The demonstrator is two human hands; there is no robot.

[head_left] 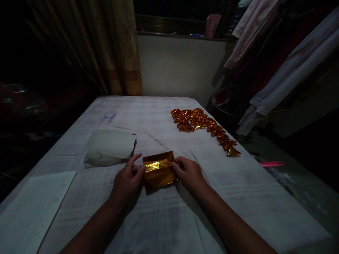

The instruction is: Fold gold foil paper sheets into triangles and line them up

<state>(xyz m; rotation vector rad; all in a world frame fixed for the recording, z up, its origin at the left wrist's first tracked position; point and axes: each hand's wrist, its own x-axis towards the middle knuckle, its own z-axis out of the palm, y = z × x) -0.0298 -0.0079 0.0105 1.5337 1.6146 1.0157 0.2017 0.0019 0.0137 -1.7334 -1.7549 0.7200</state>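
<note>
A sheet of shiny gold foil paper (pixel 159 173) is stretched between my two hands above the cloth-covered table. Its upper part is creased and catches the light. My left hand (pixel 128 179) pinches the left edge between thumb and a finger, with the index finger raised. On the other side, my right hand (pixel 189 173) grips the right edge, thumb on top and the other fingers curled beneath. Behind my left hand lies a pale paper packet (pixel 109 147). Several folded gold foil pieces (pixel 196 119) sit in a cluster that trails along the table's right side.
White paper sheets (pixel 34 208) lie at the table's left front. The checked tablecloth (pixel 169 222) covers the table. Clothes (pixel 286 70) hang at the right, a curtain (pixel 116 46) at the back left. A pink handle (pixel 272 164) shows beyond the right edge.
</note>
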